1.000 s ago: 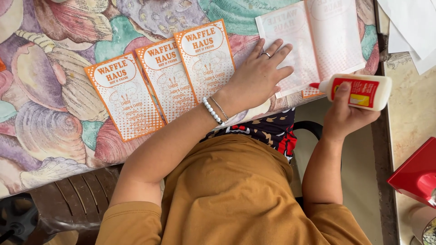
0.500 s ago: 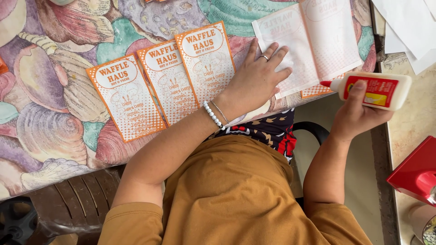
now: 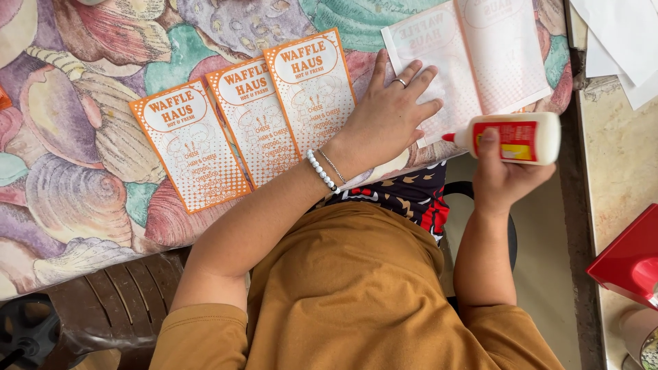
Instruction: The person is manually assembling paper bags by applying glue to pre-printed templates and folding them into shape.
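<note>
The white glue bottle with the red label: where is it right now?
In the head view, the white glue bottle with the red label lies sideways in the right hand, off the table edge, its tip near the face-down sheet.

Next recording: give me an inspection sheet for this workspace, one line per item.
Surface: table under a shell-print cloth.
Job's things: white glue bottle, red label, nozzle towards the opened paper bag, which lies flat, inner side up.
Clutter: three orange-and-white printed paper bags overlapping in a row; white sheets on the side counter.
Hands: left hand flat on the opened paper bag; right hand grips the glue bottle.
Cables: nothing seen.
Surroundings: brown plastic chair; red object at the edge.
</note>
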